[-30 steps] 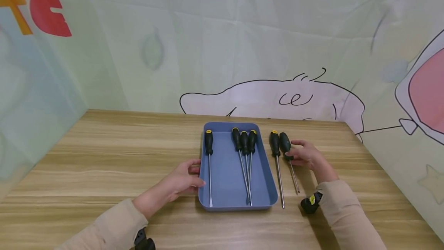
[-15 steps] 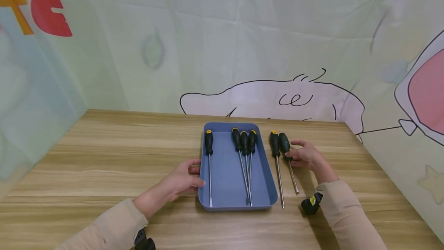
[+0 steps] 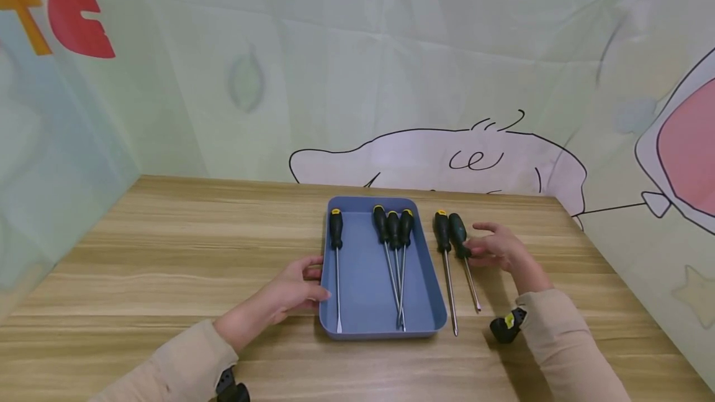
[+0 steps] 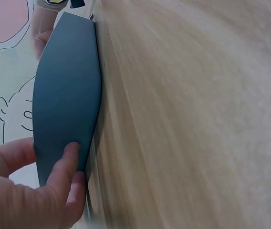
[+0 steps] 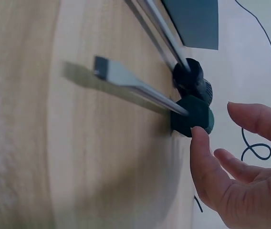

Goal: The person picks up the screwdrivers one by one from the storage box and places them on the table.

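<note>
A blue tray [image 3: 363, 290] lies on the table in the head view. My left hand [image 3: 293, 287] pinches its left wall, thumb over the rim and fingers on the outer side [image 4: 66, 76]. Inside the tray lie a flathead screwdriver [image 3: 336, 228] at the left and three screwdrivers [image 3: 393, 228] bunched at the right, their shafts crossing. Right of the tray two more lie side by side: a long screwdriver [image 3: 442, 231] and a dark-green-handled flathead screwdriver [image 3: 458, 231]. My right hand [image 3: 497, 248] has its fingers spread, one fingertip right at the green handle's lower end [image 5: 192, 114].
The wooden table [image 3: 212, 234] carries the tray near its back edge. A printed cloth [image 3: 357, 67] hangs behind it and along both sides. The sleeves carry wrist cameras [image 3: 507, 326] close above the table.
My right hand has shifted slightly right, its fingers drawing back from the green handle. That flathead screwdriver has rolled a little, its tip now showing flat. The left hand and tray stay put.
</note>
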### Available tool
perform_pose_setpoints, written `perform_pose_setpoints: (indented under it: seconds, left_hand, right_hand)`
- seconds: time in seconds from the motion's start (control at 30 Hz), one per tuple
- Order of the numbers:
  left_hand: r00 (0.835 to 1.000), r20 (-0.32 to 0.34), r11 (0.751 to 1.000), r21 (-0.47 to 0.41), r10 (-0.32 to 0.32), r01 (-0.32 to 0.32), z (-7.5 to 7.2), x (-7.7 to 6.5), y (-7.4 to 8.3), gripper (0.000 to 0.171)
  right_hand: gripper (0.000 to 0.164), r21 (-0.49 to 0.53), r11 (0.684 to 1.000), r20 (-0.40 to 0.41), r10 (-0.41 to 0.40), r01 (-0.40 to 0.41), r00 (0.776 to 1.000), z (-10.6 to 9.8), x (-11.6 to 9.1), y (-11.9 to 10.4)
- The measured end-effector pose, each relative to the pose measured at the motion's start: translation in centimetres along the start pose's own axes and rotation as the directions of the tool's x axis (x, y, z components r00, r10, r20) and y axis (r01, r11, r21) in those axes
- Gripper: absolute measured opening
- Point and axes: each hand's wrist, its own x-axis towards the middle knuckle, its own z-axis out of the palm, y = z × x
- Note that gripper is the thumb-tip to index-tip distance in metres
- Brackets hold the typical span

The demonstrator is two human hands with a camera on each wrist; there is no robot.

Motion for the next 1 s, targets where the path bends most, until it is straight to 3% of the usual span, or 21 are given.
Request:
perform_pose_setpoints:
  seconds: [0.27,1.0]
  left_hand:
    - [1.0,0.001,1.0,-0.005,0.008,-0.008,-0.1,0.1,-0.1,0.069]
    - [1.0,0.008,1.0,-0.009,0.007,-0.007,-0.2,0.1,-0.2,0.069]
  right_hand:
    - [0.071,-0.081,0.996,-0.003,-0.024,0.024,1.0,-0.4,-0.2,-0.7]
    - [0.067,-0.032,0.997,0.054,-0.062,0.064,0.997,1.0,-0.3,-2.6]
